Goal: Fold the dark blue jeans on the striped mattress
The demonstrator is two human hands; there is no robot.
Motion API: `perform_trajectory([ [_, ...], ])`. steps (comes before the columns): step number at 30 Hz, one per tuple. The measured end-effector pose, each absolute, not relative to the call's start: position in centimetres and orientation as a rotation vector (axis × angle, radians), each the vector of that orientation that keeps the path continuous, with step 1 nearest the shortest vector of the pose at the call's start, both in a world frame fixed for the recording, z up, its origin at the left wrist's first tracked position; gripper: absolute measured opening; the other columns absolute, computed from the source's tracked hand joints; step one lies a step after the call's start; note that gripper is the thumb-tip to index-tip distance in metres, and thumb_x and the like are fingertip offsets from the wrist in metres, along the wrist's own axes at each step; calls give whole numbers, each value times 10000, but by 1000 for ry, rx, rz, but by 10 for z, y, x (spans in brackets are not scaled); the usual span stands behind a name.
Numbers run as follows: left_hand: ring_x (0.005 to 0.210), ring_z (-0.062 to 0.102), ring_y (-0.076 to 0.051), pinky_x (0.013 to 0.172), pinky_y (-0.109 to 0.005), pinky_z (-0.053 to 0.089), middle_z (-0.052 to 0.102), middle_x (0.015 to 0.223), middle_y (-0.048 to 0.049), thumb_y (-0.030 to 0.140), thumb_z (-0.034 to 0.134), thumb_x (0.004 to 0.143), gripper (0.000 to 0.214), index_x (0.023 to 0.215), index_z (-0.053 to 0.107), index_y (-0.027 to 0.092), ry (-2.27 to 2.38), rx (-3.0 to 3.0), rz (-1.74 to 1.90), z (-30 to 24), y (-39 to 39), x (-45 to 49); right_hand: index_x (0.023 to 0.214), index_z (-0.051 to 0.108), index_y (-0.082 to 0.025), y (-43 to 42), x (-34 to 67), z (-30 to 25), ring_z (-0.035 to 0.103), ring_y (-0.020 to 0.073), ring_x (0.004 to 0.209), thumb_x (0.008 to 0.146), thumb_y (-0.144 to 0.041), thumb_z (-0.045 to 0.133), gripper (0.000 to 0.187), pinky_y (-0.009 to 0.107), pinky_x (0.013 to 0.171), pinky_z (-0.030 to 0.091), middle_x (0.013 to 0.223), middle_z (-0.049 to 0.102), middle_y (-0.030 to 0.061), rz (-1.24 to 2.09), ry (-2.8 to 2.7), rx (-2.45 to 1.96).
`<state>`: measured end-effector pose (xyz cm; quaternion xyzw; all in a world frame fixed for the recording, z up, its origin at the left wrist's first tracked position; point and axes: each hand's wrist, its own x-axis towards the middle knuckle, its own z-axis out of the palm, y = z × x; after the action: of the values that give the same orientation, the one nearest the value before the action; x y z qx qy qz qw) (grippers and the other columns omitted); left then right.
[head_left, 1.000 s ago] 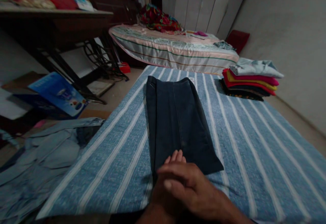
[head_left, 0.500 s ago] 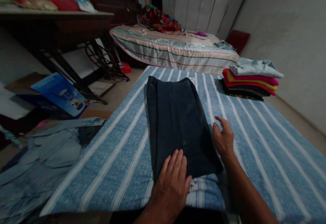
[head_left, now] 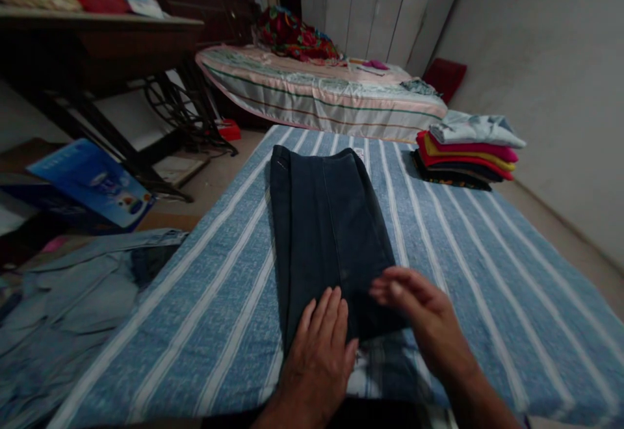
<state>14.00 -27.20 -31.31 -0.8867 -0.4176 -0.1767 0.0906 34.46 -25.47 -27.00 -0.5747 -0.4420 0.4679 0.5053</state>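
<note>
Folded dark navy trousers [head_left: 316, 221] lie lengthwise on the blue-and-white striped cloth [head_left: 234, 266], their upper edge at the far end and a pale seam down the middle. My left hand [head_left: 319, 344] rests flat on the near end, fingers stretched out and side by side. Above the lower right edge is my right hand [head_left: 424, 315], its fingers extended toward the left and somewhat blurred. Nothing shows in its grasp; whether the fingertips touch the fabric I cannot tell.
At the far right stands a stack of folded clothes [head_left: 465, 159]. Pale blue garments [head_left: 82, 299] lie heaped at the left beside a blue box [head_left: 97, 182]. Behind are a treadle table [head_left: 107, 45] and a bed [head_left: 331, 94].
My right hand has moved left and nearer, from beside the trousers' right edge to over their lower right part. My left hand stays flat on them. The view has shifted slightly.
</note>
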Motion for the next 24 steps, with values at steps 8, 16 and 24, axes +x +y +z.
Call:
perform_trajectory([
  [8,1295,377,-288,993,-440,430,442,1372,-176,373,491,853,509,1259,476,66,-1247,-2683,-500,-312,-272,138,1001,639,-158,-255,356,-272,580,247,954,795,-444,516,373,391,849,464,1012,628,107,371,-1323,-1814],
  [16,1278,402,-285,984,-443,439,448,1367,-177,434,490,851,550,1263,476,69,-1254,-2702,-497,-312,-272,137,1046,633,-141,-273,366,-273,624,298,854,821,-500,408,479,418,735,468,958,661,134,405,-1479,-2164],
  [24,1229,467,-252,975,-433,452,542,1284,-142,307,448,877,321,1111,575,128,-1272,-2860,-710,-291,-253,137,938,654,-196,-272,407,-279,648,249,780,842,-446,409,363,347,683,479,814,685,64,265,-1430,-2204],
])
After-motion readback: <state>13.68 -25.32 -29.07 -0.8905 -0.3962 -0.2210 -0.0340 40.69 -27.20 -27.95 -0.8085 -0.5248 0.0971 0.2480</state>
